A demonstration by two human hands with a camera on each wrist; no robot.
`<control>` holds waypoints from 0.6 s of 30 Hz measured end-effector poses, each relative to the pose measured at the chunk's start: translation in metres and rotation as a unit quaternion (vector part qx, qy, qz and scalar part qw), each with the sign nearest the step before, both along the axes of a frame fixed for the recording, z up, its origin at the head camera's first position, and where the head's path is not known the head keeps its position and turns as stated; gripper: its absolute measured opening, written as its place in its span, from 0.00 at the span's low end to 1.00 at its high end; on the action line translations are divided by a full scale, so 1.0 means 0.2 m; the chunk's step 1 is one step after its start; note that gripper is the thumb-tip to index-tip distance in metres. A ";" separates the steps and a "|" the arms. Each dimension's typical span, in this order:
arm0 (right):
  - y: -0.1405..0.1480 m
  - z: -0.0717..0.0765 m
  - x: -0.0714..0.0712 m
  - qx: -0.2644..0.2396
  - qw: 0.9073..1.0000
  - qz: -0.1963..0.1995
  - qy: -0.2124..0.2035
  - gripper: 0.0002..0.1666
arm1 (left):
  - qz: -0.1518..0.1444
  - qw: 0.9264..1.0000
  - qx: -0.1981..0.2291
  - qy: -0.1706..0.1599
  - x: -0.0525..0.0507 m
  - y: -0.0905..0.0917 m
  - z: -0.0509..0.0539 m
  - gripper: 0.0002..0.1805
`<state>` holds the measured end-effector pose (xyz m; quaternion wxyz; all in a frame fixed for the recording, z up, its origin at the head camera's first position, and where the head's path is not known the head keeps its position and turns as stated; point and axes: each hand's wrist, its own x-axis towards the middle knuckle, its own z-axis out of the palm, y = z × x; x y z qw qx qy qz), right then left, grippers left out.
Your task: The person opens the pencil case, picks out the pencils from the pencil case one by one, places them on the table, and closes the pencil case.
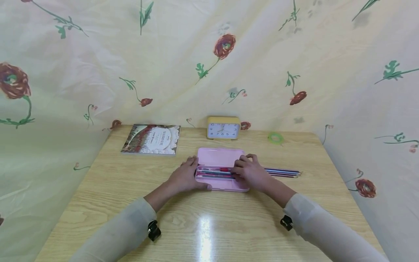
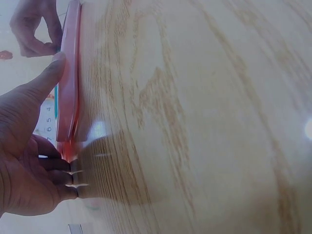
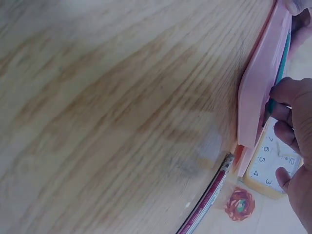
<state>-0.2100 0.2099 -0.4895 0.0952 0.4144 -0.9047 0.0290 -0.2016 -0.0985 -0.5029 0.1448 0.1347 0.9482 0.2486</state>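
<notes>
A pink pencil case [image 1: 220, 157] lies with its lid folded back on the wooden table, and several pencils [image 1: 211, 172] lie lengthwise inside. My left hand [image 1: 186, 176] grips its left end, thumb along the front edge, as the left wrist view shows against the case's pink side [image 2: 69, 83]. Over the case's right end, my right hand [image 1: 250, 173] pinches a teal pencil [image 3: 282, 66] between thumb and fingers. Just right of the case, several more striped pencils [image 1: 283, 172] lie side by side on the table, tips pointing right.
Behind the case stands a yellow alarm clock [image 1: 223, 128]. A booklet [image 1: 152, 139] lies at the back left, and a green roll of tape [image 1: 275, 138] at the back right. A flowered curtain [image 1: 170, 54] hangs around the table's [image 1: 108, 189] back and sides.
</notes>
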 end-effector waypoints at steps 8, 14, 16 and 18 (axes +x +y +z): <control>-0.04 -0.03 -0.02 -0.017 0.999 0.002 0.043 0.13 | 0.004 1.000 0.000 -0.007 0.01 0.00 0.02 0.78; -0.10 -0.02 -0.02 -0.031 0.999 -0.014 0.032 0.13 | 0.008 1.000 0.002 -0.008 0.01 0.00 0.02 0.78; -0.12 -0.02 -0.03 -0.033 0.999 -0.019 0.032 0.13 | 0.006 1.000 0.001 -0.007 0.01 0.00 0.02 0.78; -0.15 -0.02 -0.03 -0.034 0.999 -0.022 0.030 0.12 | 0.005 1.000 0.002 -0.004 0.01 0.00 0.01 0.78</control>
